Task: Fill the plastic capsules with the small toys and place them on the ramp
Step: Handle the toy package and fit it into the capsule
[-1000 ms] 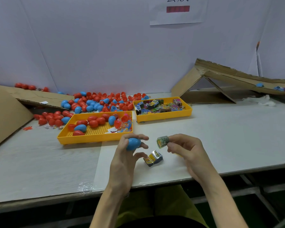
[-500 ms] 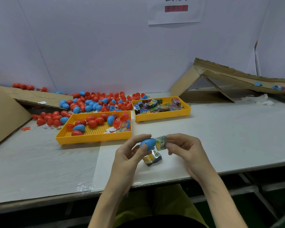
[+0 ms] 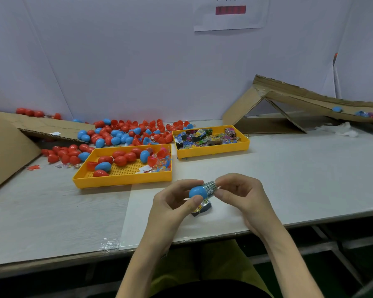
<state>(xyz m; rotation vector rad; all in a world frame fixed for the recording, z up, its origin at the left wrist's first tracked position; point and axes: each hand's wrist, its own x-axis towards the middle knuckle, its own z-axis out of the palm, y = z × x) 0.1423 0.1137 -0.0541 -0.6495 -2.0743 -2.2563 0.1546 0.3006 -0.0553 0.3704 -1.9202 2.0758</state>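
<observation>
My left hand (image 3: 172, 203) grips a blue capsule half (image 3: 196, 192) between thumb and fingers. My right hand (image 3: 239, 192) pinches a small rolled toy packet (image 3: 210, 188) whose end touches the capsule's open mouth. Under both hands a second toy packet (image 3: 202, 207) lies on the table. A yellow tray (image 3: 121, 179) holds red and blue capsules. Another yellow tray (image 3: 213, 152) is full of toy packets. The cardboard ramp (image 3: 299, 100) slopes down to the right at the back right, with a blue capsule (image 3: 336, 108) on it.
A heap of loose red and blue capsules (image 3: 125, 134) lies behind the trays by the wall. Cardboard sheets (image 3: 7, 147) lean at the far left. Crumpled white plastic (image 3: 340, 130) lies under the ramp. The table's front edge runs just below my wrists.
My left hand brought the blue capsule half rightward to the toy packet in my right hand. They were apart a second ago and now meet above the packet on the table.
</observation>
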